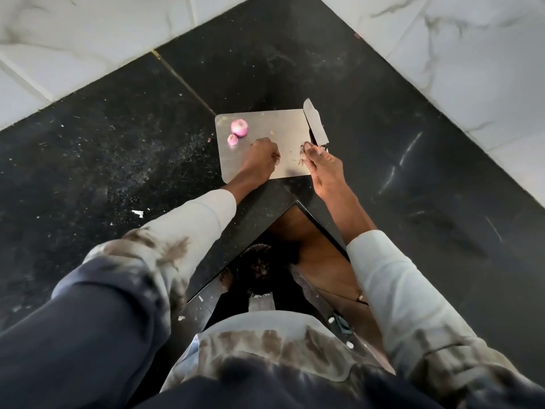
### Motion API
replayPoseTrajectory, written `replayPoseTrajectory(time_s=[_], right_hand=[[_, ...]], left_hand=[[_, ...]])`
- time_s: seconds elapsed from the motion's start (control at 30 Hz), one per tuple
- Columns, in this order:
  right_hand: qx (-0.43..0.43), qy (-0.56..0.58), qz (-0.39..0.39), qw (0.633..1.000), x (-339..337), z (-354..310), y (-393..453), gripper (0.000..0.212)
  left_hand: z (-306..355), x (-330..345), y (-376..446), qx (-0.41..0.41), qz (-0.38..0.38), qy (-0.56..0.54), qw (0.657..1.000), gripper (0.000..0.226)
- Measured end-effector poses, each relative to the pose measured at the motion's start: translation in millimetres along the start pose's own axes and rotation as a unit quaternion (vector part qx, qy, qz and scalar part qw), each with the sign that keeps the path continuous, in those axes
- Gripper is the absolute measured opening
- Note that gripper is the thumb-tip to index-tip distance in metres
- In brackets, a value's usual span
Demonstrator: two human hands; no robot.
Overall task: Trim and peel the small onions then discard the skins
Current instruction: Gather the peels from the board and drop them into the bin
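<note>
Black stone counter [118,137] fills an inside corner, backed by white marbled wall tiles [472,54].

Right hand [323,169]: fingers and thumb are drawn together at the tips, pinching a small clump of onion skins [301,156] at the right side of the board. Left hand [261,160]: fingers are curled under, knuckles up, resting on the board; whether it holds scraps underneath cannot be told.

Skins: judged very light, thin and brittle. They crumble and cling to damp fingers, so gather them by sweeping into a pile and pinching, not one at a time.

Steel board [280,119]: flat, smooth, lying on the counter with loose flecks of skin on it. Scraps should slide across it easily.

Large onion [239,127] and small onion [232,139]: both appear peeled, pink and glossy, sitting touching at the board's far left corner, apart from both hands. Judged firm but slippery and prone to roll; hold them round the middle.

Knife [315,125]: lies along the right edge of the board, just beyond the right hand, blade pointing away. Neither hand holds it.

Specks of debris are scattered over the counter to the left of the board.
</note>
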State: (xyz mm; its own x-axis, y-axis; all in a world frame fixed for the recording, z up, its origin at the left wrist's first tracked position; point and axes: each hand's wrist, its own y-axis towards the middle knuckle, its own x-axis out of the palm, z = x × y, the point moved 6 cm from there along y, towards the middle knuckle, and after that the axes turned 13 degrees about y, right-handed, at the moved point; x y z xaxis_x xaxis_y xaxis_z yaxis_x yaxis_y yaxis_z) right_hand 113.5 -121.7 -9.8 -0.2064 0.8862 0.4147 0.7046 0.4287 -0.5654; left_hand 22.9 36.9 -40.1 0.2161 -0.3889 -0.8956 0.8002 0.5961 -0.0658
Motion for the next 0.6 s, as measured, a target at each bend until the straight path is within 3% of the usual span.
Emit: replayPoseTrajectory(time_s=[0.13, 0.27, 0.37, 0.6], right_hand=[[-0.004, 0.04, -0.008, 0.999, 0, -3, -2, 0.012], [-0.01, 0.058, 0.001, 0.998, 2, -15, 1, 0.015], [-0.011, 0.069, 0.002, 0.998, -1, -20, 9, 0.029], [0.0, 0.075, 0.008, 0.997, -4, -13, 12, 0.039]], left_hand=[[-2, -17, 11, -0.014, 0.052, 0.003, 0.999, 0.021], [4, -27, 29, -0.013, 0.058, 0.036, 0.998, 0.034], [0, -22, 39, -0.006, 0.057, 0.086, 0.995, 0.028], [7, -28, 42, -0.015, 0.076, 0.152, 0.985, 0.026]])
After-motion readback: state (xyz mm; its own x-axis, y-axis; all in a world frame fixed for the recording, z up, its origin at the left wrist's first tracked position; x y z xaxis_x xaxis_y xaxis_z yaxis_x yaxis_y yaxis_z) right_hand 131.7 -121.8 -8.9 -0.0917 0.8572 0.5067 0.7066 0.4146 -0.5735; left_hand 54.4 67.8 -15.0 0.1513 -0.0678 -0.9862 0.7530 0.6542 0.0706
